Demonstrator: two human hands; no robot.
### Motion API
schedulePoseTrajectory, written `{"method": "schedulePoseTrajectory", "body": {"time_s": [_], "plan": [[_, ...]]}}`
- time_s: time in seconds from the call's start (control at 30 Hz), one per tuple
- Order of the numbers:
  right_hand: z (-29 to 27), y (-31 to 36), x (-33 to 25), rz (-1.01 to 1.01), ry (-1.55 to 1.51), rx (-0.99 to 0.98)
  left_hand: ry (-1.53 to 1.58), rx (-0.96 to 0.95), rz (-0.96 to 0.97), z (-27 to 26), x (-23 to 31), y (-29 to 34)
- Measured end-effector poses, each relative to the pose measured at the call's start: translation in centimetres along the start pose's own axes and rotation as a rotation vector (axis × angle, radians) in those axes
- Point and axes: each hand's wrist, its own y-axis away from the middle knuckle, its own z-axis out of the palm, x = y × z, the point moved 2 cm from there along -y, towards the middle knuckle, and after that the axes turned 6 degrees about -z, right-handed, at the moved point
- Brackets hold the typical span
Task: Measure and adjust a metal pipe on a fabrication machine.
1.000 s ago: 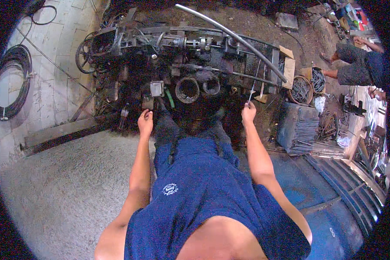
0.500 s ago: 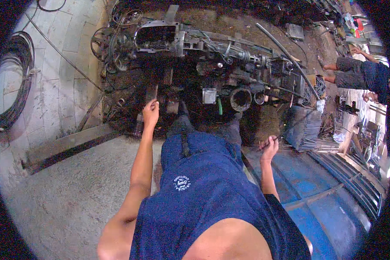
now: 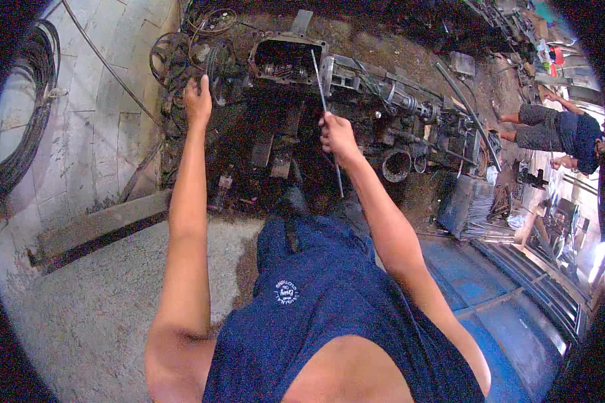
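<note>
A thin metal rod is gripped in my right hand, fingers wrapped round its middle. Its upper end reaches over the open box-shaped housing of a greasy machine, whose inner parts show through the opening. The rod's lower end hangs down toward my legs. My left hand is stretched out at the machine's left end, beside a dark wheel; its thumb is extended and nothing shows in it. Whether it touches the wheel I cannot tell.
The machine's long shaft section runs off to the right, with a round metal ring below it. Stacked metal sheets and a blue panel lie at right. Coiled cable hangs at left. Another person is at far right.
My right hand has moved up and left to the machine's housing with the rod. My left hand has moved forward and left, toward the wheel. The view has shifted slightly.
</note>
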Motion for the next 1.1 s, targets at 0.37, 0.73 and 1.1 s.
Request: {"method": "schedulePoseTrajectory", "body": {"time_s": [0.37,0.73,1.1], "plan": [[7.1,-7.5,0.9,0.145,-0.212,0.141,0.143,-0.276,-0.493,5.9,-1.8,-8.4],[-1.1,-4.1,-5.5,-0.291,1.053,0.173,0.233,-0.056,-0.420,5.9,-4.6,-4.3],[0.4,-6.2,-19.9,-0.131,1.819,-0.101,0.007,-0.046,-0.231,6.5,1.6,-9.4]]}}
